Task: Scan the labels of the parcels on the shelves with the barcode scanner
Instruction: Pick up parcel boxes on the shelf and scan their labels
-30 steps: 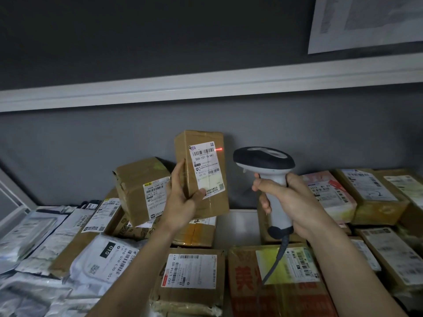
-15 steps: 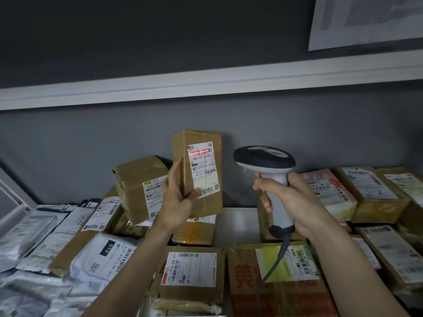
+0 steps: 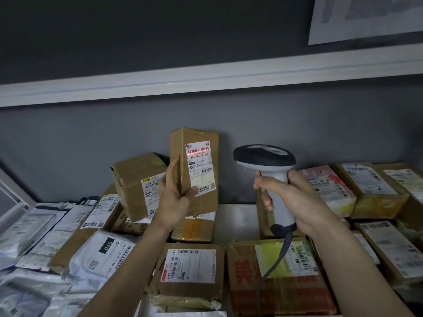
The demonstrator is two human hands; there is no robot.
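My left hand (image 3: 175, 200) holds a small brown cardboard parcel (image 3: 202, 202) upright above the shelf, its white label (image 3: 201, 165) facing me. A red scan line lies across the barcode near the top of that label. To the right, my right hand (image 3: 295, 200) grips the handle of a white and black barcode scanner (image 3: 265, 159), whose head points left at the parcel. The scanner's grey cable (image 3: 278, 259) hangs down in front of the boxes below.
The shelf is packed with labelled parcels: a tilted brown box (image 3: 137, 184) left of the held one, grey plastic mailers (image 3: 34, 236) at far left, cartons (image 3: 190, 268) in front and boxes (image 3: 370, 188) at right. A bare white shelf patch (image 3: 235, 223) shows mid-back. A white shelf edge (image 3: 206, 74) runs above.
The red scan light moved from the parcel's right edge onto the label's barcode. Both hands and the parcel shifted only slightly.
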